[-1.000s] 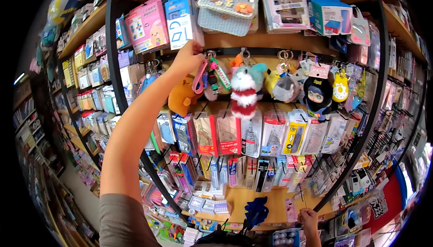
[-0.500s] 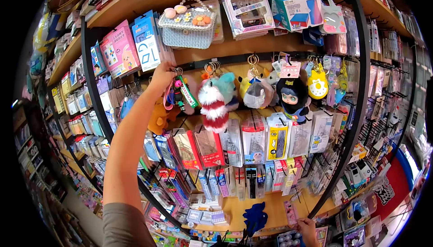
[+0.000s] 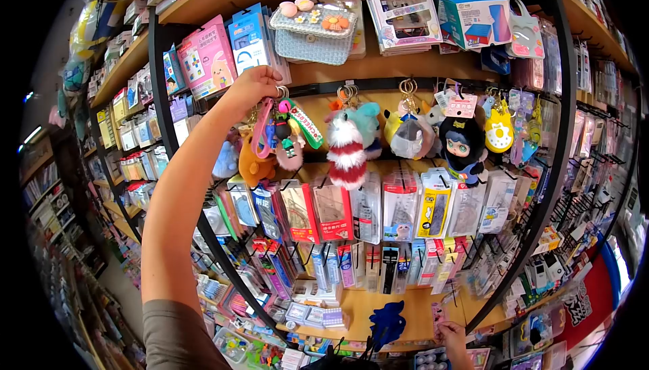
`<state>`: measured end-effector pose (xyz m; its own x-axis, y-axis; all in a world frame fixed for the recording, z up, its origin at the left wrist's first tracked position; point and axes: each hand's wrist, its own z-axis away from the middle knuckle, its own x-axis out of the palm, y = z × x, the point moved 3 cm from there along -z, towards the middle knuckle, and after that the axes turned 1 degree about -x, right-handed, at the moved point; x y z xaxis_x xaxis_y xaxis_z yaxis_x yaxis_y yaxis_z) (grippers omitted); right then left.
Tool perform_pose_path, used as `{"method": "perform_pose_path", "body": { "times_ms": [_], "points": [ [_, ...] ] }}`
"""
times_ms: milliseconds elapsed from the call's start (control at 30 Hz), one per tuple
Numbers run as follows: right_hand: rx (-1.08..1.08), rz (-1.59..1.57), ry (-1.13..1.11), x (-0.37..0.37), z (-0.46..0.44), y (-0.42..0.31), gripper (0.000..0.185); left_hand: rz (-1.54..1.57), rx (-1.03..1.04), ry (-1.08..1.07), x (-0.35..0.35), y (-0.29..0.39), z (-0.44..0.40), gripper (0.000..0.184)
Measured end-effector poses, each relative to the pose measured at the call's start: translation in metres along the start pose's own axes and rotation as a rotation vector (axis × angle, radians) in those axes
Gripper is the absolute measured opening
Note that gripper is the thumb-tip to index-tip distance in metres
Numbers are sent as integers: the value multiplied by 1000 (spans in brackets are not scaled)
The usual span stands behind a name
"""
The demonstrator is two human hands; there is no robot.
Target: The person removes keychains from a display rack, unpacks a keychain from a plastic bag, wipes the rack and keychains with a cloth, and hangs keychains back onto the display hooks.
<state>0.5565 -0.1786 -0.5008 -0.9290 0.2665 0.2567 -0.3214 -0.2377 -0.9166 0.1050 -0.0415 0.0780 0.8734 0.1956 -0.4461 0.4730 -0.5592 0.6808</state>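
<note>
My left hand [image 3: 258, 86] reaches up to the hook bar, fingers closed at the top of a keychain with a pink strap [image 3: 261, 128]. The strap hangs below my fingers among small charms. Just right of it are metal rings [image 3: 282, 91] and a green lettered strap [image 3: 303, 125]. An orange-brown plush [image 3: 255, 166] and a light blue plush [image 3: 226, 160] hang beneath my wrist. Low at the right, my right hand [image 3: 451, 335] has its fingers bent together at the lower end of a narrow pink packet [image 3: 439, 312]; whether it grips the packet is unclear.
A red-and-white furry plush [image 3: 347, 150] and a dark-haired doll [image 3: 462, 141] hang farther right. Above are a woven bag [image 3: 314, 35] and boxed sets [image 3: 403, 15]. Packaged stationery [image 3: 331, 213] fills lower hooks. A dark blue item [image 3: 387, 324] hangs before the wooden shelf [image 3: 419, 306]. Black posts [image 3: 558, 86] frame the rack.
The view has shifted, so the rack appears farther right. My left hand has moved up and left relative to the rack, and the pink strap shows more fully. My right hand shifted slightly up-left.
</note>
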Motion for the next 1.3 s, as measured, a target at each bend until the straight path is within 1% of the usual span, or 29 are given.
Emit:
{"method": "perform_pose_path", "body": {
  "times_ms": [133, 167, 233, 267, 333, 367, 467, 500, 567, 600, 633, 700, 733, 767, 867, 900, 967, 1000, 1033, 1100, 1167, 1200, 1233, 1267, 1300],
  "points": [
    [-34, -37, -52, -7, -9, 16, 8, -291, 90, -80, 5, 12, 35, 25],
    [-42, -50, -71, -5, -7, 12, 8, -448, 154, -49, 7, 12, 45, 21],
    [16, 24, -17, -3, -3, 3, 7, -706, 330, -47, 12, 12, 67, 19],
    [46, 63, 8, 0, -1, -2, 7, -796, 428, -83, 15, 13, 77, 18],
    [22, -29, -65, 4, -4, -2, 7, -941, 597, -118, 22, 20, 100, 17],
    [14, -74, -102, 6, -6, -1, 7, -951, 603, -93, 25, 25, 114, 14],
    [36, -40, -123, 18, -15, 2, 7, -771, 481, 8, 19, 16, 148, 15],
    [38, -27, -144, 25, -17, 3, 7, -696, 394, -4, 14, 4, 157, 15],
    [48, -4, -185, 36, -18, 8, 6, -79, 129, 65, 6, -40, 175, 15],
    [65, -21, -205, 40, -21, 13, 6, 114, 92, 115, 7, -51, 186, 13],
    [82, -38, -222, 44, -27, 19, 7, 339, 11, 178, 12, -60, 198, 12],
    [116, -53, -234, 48, -37, 33, 7, 770, 13, 134, 18, -85, 221, 14],
    [134, -48, -234, 48, -43, 41, 7, 830, 69, 179, 19, -101, 229, 17],
    [152, -42, -234, 47, -49, 49, 7, 932, 78, 160, 20, -117, 239, 15],
    [209, -32, -209, 39, -62, 71, 8, 1116, -153, 377, 44, -101, 265, 24],
    [227, -28, -200, 33, -68, 82, 8, 1112, -53, 263, 40, -119, 269, 27],
    [261, -30, -171, 15, -84, 107, 9, 1109, -62, 244, 42, -138, 279, 32],
    [274, 10, -128, 5, -91, 117, 9, 1069, -105, 255, 45, -142, 283, 35],
    [296, -14, -78, -7, -96, 127, 6, 1060, -120, 257, 50, -140, 286, 34],
    [269, 59, -15, -41, -120, 160, 5, 966, -82, 223, 56, -147, 290, 33],
    [216, 118, 147, -75, -137, 191, 7, 768, -131, 235, 63, -142, 296, 30],
    [212, 133, 168, -89, -143, 197, 9, 595, -143, 220, 65, -142, 300, 27],
    [237, 15, 222, -103, -148, 206, 11, 430, -156, 193, 69, -142, 303, 25],
    [256, 274, 241, -126, -167, 231, 12, 333, -126, 164, 73, -140, 305, 20],
    [287, 308, 278, -104, -136, 185, 11, 252, -82, 117, 79, -139, 307, 17]
  ]
}}
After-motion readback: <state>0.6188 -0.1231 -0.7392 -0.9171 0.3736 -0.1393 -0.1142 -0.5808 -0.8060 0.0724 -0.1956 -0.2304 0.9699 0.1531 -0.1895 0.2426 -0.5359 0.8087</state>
